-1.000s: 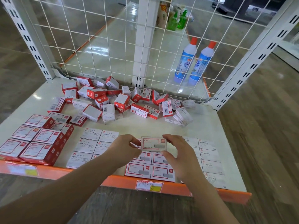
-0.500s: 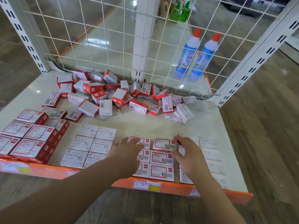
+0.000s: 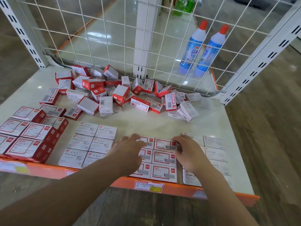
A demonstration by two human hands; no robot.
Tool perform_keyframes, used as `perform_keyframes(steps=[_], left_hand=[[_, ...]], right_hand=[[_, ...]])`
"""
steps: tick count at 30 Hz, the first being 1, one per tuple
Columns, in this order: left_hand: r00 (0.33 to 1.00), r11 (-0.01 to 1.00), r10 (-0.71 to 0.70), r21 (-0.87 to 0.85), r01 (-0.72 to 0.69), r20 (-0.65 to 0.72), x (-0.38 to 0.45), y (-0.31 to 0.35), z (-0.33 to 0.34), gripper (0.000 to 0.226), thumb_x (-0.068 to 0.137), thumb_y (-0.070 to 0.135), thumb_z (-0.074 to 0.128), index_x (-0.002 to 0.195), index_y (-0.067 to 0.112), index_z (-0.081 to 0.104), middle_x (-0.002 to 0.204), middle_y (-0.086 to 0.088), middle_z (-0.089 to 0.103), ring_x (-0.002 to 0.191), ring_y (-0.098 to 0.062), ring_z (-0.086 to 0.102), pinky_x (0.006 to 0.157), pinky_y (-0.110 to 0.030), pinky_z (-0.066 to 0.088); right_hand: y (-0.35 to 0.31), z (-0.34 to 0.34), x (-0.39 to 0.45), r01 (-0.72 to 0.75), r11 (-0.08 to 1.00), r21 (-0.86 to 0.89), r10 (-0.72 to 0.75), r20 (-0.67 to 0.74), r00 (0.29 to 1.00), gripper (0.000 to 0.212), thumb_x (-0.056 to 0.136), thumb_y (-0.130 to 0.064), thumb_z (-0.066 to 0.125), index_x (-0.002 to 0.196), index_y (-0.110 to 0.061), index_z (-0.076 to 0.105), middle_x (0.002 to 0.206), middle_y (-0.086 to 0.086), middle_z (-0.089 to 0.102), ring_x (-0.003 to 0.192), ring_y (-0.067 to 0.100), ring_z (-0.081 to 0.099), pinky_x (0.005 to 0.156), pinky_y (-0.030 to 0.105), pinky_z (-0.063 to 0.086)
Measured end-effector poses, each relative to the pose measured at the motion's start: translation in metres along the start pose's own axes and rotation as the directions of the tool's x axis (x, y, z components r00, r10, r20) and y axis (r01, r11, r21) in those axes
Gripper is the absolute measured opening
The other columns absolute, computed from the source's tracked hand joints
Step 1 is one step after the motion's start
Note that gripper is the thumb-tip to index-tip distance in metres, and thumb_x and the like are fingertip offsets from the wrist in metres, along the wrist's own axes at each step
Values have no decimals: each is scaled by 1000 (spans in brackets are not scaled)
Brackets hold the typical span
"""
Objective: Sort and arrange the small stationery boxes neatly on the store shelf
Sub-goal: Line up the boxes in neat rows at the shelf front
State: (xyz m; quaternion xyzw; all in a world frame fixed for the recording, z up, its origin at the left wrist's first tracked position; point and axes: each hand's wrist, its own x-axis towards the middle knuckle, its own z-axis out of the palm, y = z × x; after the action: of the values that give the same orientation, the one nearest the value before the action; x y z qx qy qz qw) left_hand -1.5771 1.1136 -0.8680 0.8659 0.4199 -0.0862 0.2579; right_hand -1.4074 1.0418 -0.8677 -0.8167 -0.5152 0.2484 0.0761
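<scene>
On the white shelf (image 3: 146,126), a neat grid of red-framed white boxes (image 3: 163,158) lies at the front centre. My left hand (image 3: 128,150) rests flat over the grid's left column, fingers relaxed. My right hand (image 3: 187,150) touches the right edge of the top box (image 3: 164,144) with its fingertips, and that box lies flat in the back row. A loose pile of red and white boxes (image 3: 120,93) sprawls across the back of the shelf.
Paper clip boxes (image 3: 91,144) sit in rows left of the grid and staples boxes (image 3: 215,152) to its right. Larger red boxes (image 3: 29,137) are stacked at front left. A wire mesh (image 3: 114,38) backs the shelf, with two blue bottles (image 3: 190,51) behind it. An orange lip (image 3: 91,173) edges the front.
A second ago both hands held one red-framed box above the grid. They lowered it into the back row, and both hands now lie on the boxes.
</scene>
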Motion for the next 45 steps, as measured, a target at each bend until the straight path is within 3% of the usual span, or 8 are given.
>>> perform_keyframes(steps=[3, 10, 25, 32, 37, 41, 45], left_hand=[[1000, 1000, -4, 23, 5, -19, 2, 0, 1, 49, 93, 23, 50, 139, 33, 35, 151, 9, 23, 137, -19, 25, 111, -41, 27], [1000, 994, 10, 105, -12, 18, 8, -1, 1, 60, 94, 27, 49, 146, 32, 19, 156, 8, 10, 143, -20, 10, 114, -45, 16], [1000, 997, 12, 78, -14, 18, 9, -2, -2, 60, 92, 32, 52, 145, 33, 24, 154, 9, 17, 141, -19, 15, 113, -43, 22], [995, 979, 96, 177, -97, 13, 14, -2, 0, 59, 92, 29, 52, 144, 33, 24, 154, 10, 16, 144, -16, 6, 116, -42, 10], [977, 943, 199, 256, -210, 71, 17, 5, 4, 70, 91, 19, 53, 146, 38, 15, 155, 11, 11, 143, -19, 10, 114, -42, 18], [967, 931, 254, 265, -249, 16, 22, 11, 6, 56, 97, 24, 44, 146, 34, 20, 156, 10, 13, 143, -18, 13, 114, -38, 18], [960, 947, 277, 173, -269, -26, 27, 17, 6, 41, 98, 31, 40, 139, 26, 38, 144, 9, 38, 127, -13, 39, 102, -28, 37]], right_hand=[[-2, 3, 2, 19, 1000, 24, -19, 15, 1000, 35, 91, -11, 50, 125, -17, 52, 120, -5, 49, 102, 10, 48, 81, 14, 40], [-4, 12, 4, 35, 999, 24, -35, -5, 999, 39, 92, -20, 53, 130, -23, 49, 130, -7, 48, 118, 13, 46, 94, 20, 40], [1, 16, 6, 81, 997, 7, -80, -39, 996, 40, 94, -20, 50, 134, -23, 47, 131, -8, 47, 119, 10, 45, 95, 17, 37], [0, 16, 8, 66, 998, -3, -66, -29, 997, 42, 93, -20, 51, 135, -23, 46, 131, -8, 47, 120, 11, 44, 98, 19, 38], [2, 17, 9, 37, 997, 64, -33, -56, 998, 43, 91, -20, 54, 133, -23, 47, 131, -9, 46, 117, 9, 44, 95, 16, 36], [11, 11, 13, -50, 986, 160, 79, -185, 980, 43, 92, -24, 53, 134, -24, 46, 133, -9, 45, 107, 9, 49, 92, 20, 39], [27, -1, 28, -105, 970, 220, 171, -305, 937, 42, 93, -21, 49, 135, -18, 45, 127, 0, 50, 95, 9, 48, 83, 20, 36]])
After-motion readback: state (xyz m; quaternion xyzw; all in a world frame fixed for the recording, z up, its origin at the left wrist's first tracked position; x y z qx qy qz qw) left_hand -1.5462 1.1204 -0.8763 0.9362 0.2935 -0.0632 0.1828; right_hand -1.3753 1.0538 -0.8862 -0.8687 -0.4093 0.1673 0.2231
